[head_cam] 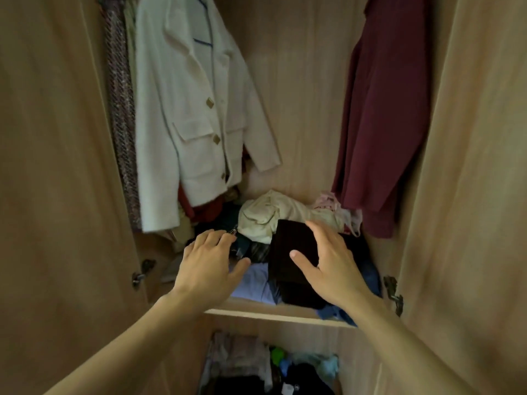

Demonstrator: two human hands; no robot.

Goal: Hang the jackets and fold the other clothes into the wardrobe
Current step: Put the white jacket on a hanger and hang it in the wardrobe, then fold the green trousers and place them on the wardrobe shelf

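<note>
Down at the bottom of the wardrobe, the lower compartment (265,366) holds a loose jumble of pale, green and dark clothes, none of it looking folded, so that seems work still to come. Up a level, both bare arms reach in over the shelf edge (273,313). The left hand (211,263) hovers with fingers spread and relaxed above the left of the pile, gripping nothing. The right hand (328,263) is just as open, fingers straight, poised over or lightly on a folded black garment (291,252); contact I cannot tell for certain. That black piece sits neatly on top of a folded pale blue garment (253,283), so I judge a fold freshly placed. Behind it lies a crumpled cream garment (273,215) and some pink fabric (330,205), plainly unfolded. Farther back and higher, a white jacket (194,115) hangs at left beside a tweed-like garment (121,109), and a maroon jacket (390,115) hangs at right. Hanging looks largely done; folding, I'd say, is only partway.
</note>
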